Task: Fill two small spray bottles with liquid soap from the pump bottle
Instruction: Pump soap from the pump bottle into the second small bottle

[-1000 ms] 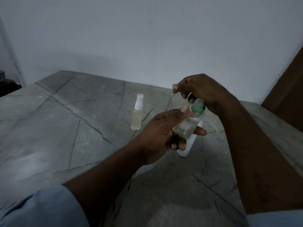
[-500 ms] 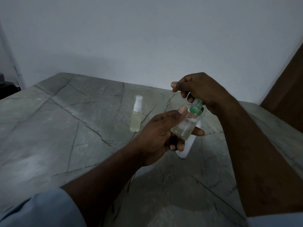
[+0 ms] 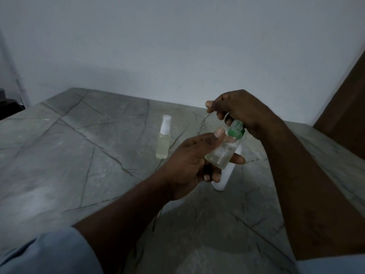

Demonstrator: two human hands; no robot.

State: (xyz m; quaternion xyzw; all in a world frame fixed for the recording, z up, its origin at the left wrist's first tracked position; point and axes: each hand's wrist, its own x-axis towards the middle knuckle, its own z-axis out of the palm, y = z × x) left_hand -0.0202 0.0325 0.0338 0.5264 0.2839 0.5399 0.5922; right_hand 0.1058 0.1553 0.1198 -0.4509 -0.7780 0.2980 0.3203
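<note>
My left hand (image 3: pixel 189 161) holds a small clear bottle (image 3: pixel 223 153) tilted to the right, with a green collar and a bare open neck. Pale yellowish liquid fills roughly its lower third. Just above and behind that neck, my right hand (image 3: pixel 243 111) is curled around the head of the white pump bottle (image 3: pixel 222 179), which stands on the table behind the held bottle; only its lower body and a sliver of the head show. A second small spray bottle (image 3: pixel 163 142) stands upright to the left, white sprayer on, nearly full of the same liquid.
A grey stone-patterned table (image 3: pixel 79 155) runs to a pale wall at the back. A brown wooden panel (image 3: pixel 347 99) rises at the right edge. Something dark sits beyond the table's far left corner (image 3: pixel 7 103).
</note>
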